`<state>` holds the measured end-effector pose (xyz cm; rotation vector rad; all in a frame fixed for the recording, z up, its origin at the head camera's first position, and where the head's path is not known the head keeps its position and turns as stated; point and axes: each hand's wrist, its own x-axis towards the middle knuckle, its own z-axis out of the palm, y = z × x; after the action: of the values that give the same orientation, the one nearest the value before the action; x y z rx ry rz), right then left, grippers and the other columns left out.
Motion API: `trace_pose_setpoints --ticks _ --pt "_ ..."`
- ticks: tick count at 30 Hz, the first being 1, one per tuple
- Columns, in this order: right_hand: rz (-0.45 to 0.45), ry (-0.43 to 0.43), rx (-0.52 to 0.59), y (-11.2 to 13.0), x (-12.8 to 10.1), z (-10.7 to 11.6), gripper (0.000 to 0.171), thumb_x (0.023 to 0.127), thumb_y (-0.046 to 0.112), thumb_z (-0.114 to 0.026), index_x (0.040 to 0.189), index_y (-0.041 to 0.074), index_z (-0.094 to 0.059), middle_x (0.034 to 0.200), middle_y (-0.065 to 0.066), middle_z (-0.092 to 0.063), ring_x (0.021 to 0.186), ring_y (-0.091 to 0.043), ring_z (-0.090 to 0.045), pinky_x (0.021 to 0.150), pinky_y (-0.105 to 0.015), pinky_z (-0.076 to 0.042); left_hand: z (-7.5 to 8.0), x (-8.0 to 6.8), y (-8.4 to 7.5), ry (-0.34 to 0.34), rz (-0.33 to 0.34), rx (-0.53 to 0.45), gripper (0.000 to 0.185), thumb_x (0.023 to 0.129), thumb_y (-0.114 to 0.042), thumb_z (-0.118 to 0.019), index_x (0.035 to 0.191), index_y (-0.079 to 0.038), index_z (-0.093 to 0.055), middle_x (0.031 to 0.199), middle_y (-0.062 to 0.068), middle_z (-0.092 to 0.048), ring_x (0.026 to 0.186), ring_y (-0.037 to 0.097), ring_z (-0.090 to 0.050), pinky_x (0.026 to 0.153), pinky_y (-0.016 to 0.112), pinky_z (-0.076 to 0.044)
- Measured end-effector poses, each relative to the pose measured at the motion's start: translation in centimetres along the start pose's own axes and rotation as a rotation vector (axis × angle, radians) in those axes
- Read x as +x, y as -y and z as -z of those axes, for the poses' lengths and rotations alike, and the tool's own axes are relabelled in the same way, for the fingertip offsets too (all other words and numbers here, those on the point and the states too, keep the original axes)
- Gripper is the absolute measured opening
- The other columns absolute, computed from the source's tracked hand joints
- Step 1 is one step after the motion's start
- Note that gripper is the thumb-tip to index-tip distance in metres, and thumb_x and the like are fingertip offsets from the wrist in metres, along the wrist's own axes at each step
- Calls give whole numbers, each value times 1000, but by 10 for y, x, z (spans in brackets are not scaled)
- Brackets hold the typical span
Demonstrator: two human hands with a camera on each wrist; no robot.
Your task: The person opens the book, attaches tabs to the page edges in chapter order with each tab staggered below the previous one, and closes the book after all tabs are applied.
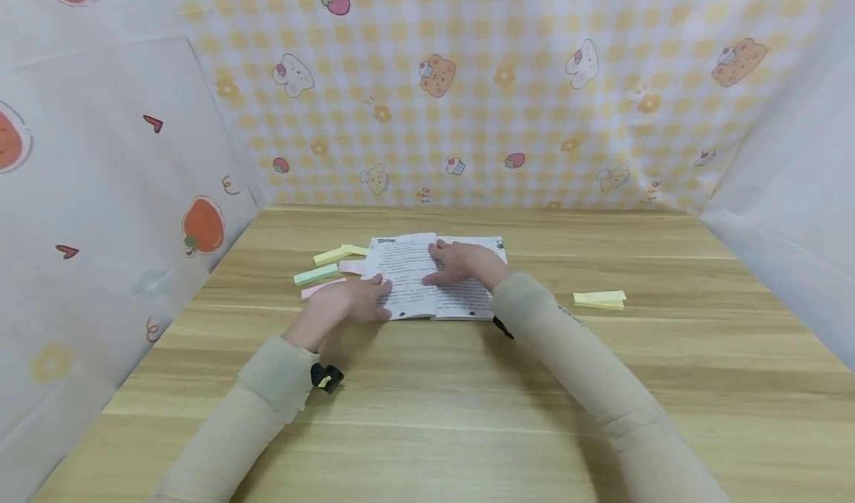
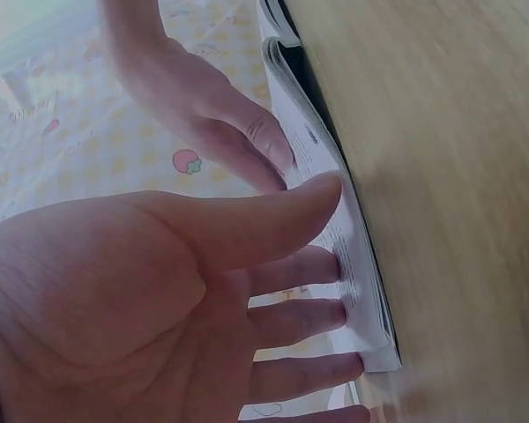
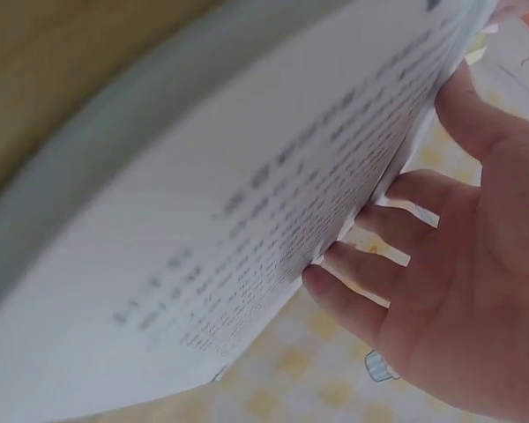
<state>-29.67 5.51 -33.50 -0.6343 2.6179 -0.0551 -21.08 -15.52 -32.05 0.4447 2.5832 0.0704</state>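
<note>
A small open booklet (image 1: 427,280) with printed text lies flat on the wooden table (image 1: 427,414). My left hand (image 1: 361,297) rests at its left edge, and straight fingers touch the page block (image 2: 353,264) from the side. My right hand (image 1: 462,263) lies across the open pages near the spine, fingers stretched out. In the right wrist view the fingertips (image 3: 335,286) press against the printed page (image 3: 247,229). Neither hand grips anything.
Pastel sticky-note strips lie left of the booklet: yellow (image 1: 341,253), green (image 1: 316,274) and pink (image 1: 319,288). A yellow sticky pad (image 1: 600,300) sits to the right. Patterned cloth walls (image 1: 467,87) close in the table at the back and both sides.
</note>
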Motion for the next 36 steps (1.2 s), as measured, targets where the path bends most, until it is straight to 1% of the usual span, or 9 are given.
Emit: trace_pose_setpoints --ticks 4,8,12,17,21,24,32,36 --pt "-18 -14 -5 4 1 -2 89 99 63 -48 163 14 -11 168 -11 -7 153 -33 -11 122 -49 -15 -1 -1 0 -4 -7 -10 68 105 -37 -51 161 -9 -23 167 17 -13 148 42 -23 117 57 -25" --pt "-19 -3 -1 2 0 -6 91 99 63 -48 163 13 -7 168 -11 -5 153 -35 -9 122 -49 -13 -4 0 -3 -2 -13 -17 69 105 -35 -52 161 -7 -23 166 19 -13 148 41 -23 118 55 -25" --pt "3 4 7 -1 -5 -8 94 99 62 -49 163 9 -5 168 -13 -4 153 -37 -7 122 -49 -13 -8 3 -6 -12 -21 5 68 105 -34 -52 160 -5 -23 166 20 -15 148 40 -26 118 52 -27" --pt "42 9 5 -3 -15 -8 101 96 64 -54 162 7 -5 168 -15 -3 153 -38 -7 122 -51 -12 -7 5 -8 -39 -31 40 67 106 -33 -51 160 -4 -24 165 22 -15 146 41 -28 118 52 -27" --pt "78 23 -9 -1 -22 -8 103 94 65 -56 162 6 -5 167 -17 -3 152 -39 -7 122 -52 -12 -5 5 -8 -41 -19 43 67 105 -34 -52 160 -5 -25 165 21 -16 146 42 -29 117 54 -27" --pt "89 20 -12 0 -24 -7 102 95 63 -57 162 6 -6 167 -18 -3 152 -39 -8 122 -52 -12 -5 5 -8 -40 -19 34 67 105 -34 -52 160 -5 -25 165 20 -15 146 42 -28 117 54 -27" --pt "72 17 -27 3 -17 -8 102 94 64 -57 162 7 -8 167 -17 -5 152 -37 -10 122 -50 -12 -7 4 -1 -50 -48 22 67 106 -35 -50 160 -4 -24 165 22 -15 147 42 -25 118 54 -24" --pt "36 21 -61 8 -14 -6 101 94 64 -57 162 7 -8 167 -16 -6 152 -35 -11 122 -50 -13 -7 4 2 -66 -57 7 67 106 -34 -49 160 -3 -23 165 22 -14 148 42 -24 119 53 -23"
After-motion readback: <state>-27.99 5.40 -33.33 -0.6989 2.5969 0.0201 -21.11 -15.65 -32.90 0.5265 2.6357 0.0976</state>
